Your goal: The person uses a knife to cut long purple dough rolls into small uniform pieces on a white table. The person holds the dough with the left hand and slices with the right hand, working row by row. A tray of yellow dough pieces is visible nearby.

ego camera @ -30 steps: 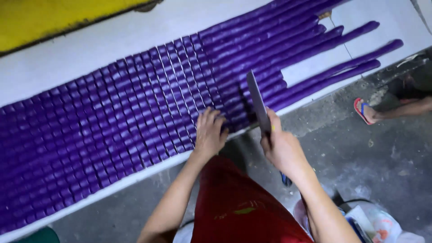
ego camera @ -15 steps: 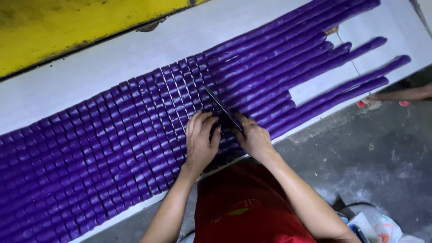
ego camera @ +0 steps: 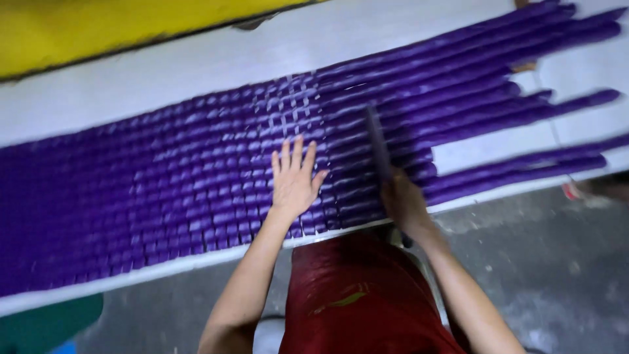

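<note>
Purple rolled strips lie side by side across the white desk, running left to right. The left part is already cut into short segments; the right part is uncut long rods reaching the far right end. Material looks soft and pliable, probably dough or clay-like, light, slightly glossy, likely to dent or smear under pressure. Best pressed flat from above with an open palm beside the cut line, not pinched; cut pieces look easy to shift out of row.

Left hand lies flat, fingers spread, on the cut segments near the boundary between cut and uncut; grip is released, just pressing. Right hand is clenched around the handle of a long dark blade, which stands across the rods just right of the left hand, tip pointing to the far side. Blade is motion-blurred, so contact with the rods is not certain.

Person's red garment is at the near edge, grey floor below, yellow surface along the far left.

Versus half a second ago: hands were close together with the blade laid low between them; now the left hand has flattened and spread, the right hand sits further right, and the blade crosses rods one step further along. View has also shifted slightly.
</note>
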